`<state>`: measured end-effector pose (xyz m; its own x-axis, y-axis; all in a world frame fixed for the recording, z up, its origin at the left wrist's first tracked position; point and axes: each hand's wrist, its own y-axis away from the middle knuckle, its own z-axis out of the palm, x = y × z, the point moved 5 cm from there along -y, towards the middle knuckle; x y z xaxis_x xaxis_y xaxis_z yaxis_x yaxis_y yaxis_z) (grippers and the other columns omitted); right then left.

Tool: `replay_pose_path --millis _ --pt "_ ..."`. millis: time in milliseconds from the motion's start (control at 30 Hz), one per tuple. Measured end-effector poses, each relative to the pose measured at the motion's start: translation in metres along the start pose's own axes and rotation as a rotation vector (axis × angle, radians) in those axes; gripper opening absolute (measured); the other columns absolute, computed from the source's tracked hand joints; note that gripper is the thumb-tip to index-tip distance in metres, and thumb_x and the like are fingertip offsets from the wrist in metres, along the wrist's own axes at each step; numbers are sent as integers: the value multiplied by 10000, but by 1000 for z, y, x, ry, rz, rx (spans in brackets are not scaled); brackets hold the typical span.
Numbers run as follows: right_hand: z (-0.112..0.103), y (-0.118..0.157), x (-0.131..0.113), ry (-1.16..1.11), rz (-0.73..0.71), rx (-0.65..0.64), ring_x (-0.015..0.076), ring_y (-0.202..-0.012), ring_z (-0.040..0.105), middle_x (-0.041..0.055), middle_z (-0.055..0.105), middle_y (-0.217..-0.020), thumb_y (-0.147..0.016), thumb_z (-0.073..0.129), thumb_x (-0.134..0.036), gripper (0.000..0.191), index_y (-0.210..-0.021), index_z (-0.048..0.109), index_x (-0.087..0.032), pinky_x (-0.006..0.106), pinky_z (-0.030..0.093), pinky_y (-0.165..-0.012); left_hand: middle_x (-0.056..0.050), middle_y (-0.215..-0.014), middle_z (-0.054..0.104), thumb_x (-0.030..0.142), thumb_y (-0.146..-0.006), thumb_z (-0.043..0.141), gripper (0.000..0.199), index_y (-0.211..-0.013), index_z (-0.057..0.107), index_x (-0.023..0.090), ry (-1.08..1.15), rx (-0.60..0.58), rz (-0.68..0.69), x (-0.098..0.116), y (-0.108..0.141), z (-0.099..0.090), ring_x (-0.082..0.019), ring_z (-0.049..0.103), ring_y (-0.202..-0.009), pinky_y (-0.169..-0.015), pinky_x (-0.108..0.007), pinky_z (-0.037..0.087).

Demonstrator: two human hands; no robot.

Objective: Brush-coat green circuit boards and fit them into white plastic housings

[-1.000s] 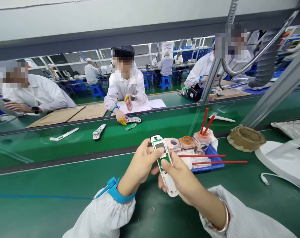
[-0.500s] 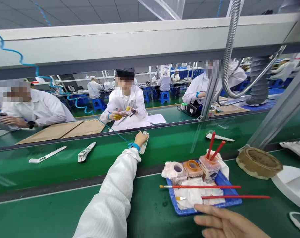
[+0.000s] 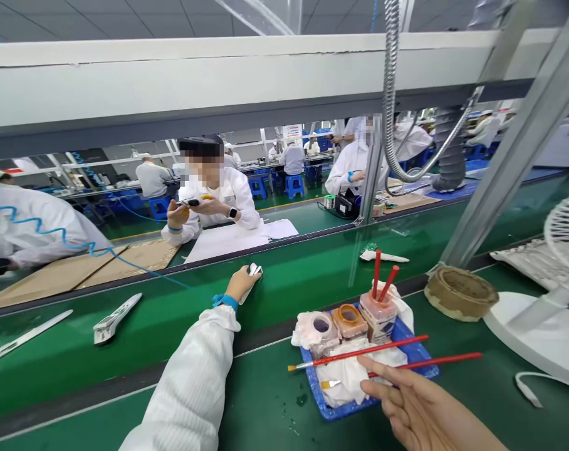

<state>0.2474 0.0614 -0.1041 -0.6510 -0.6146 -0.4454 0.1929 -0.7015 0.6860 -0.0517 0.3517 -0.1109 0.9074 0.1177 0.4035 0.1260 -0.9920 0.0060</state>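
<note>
My left hand (image 3: 240, 283) reaches out over the green conveyor belt, fingers closed on a white handheld device part (image 3: 252, 273) with a narrow body. Most of the part is hidden by the hand. My right hand (image 3: 401, 394) is open, fingers extended, at the front of a blue tray (image 3: 329, 410). Its fingertips overlap the lower red-handled paintbrush (image 3: 454, 359); whether they touch it I cannot tell. Another red-handled paintbrush (image 3: 360, 352) lies across the tray above it. White crumpled tissue (image 3: 345, 393), an orange-rimmed jar (image 3: 349, 322) and a jar holding two red sticks (image 3: 378, 317) fill the tray.
More white parts lie on the belt: a slim one (image 3: 35, 335), a wider one (image 3: 118, 318), and one with a green board (image 3: 383, 255). To the right are a tape roll (image 3: 460, 294), a white fan (image 3: 542, 313) and a metal post (image 3: 505, 150). Co-workers sit opposite.
The view has swung right, so things sit farther left. My right hand has come farther over the tray, its fingers now across the lower brush. My left hand still holds the white part.
</note>
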Motion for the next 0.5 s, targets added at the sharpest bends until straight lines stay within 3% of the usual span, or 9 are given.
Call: replay_pose_path --millis 167,367,500 --pt "-1 -9 2 -26 19 -19 117 -535 650 139 713 -895 -791 620 -96 379 -1142 485 -51 207 539 -502 -91 -1124 573 347 -862 523 347 -1150 529 152 -92 56 -22 -2 8 -1 -206 581 -959 -807 -415 491" --pt "6 -12 1 60 -33 -54 89 -484 612 65 706 -756 -820 585 -130 473 -1243 376 -155 152 483 -438 -87 -1112 579 331 -865 521 311 -1115 550 147 -179 83 -77 -10 12 -6 -202 581 -956 -808 -412 490" --pt "14 -14 5 266 -176 -71 67 -451 554 34 679 -745 -794 631 -302 327 -1048 471 -172 119 369 -359 -92 -1149 562 334 -862 525 317 -1124 548 157 -189 112 -108 -10 23 -14 -217 561 -1003 -845 -434 468"
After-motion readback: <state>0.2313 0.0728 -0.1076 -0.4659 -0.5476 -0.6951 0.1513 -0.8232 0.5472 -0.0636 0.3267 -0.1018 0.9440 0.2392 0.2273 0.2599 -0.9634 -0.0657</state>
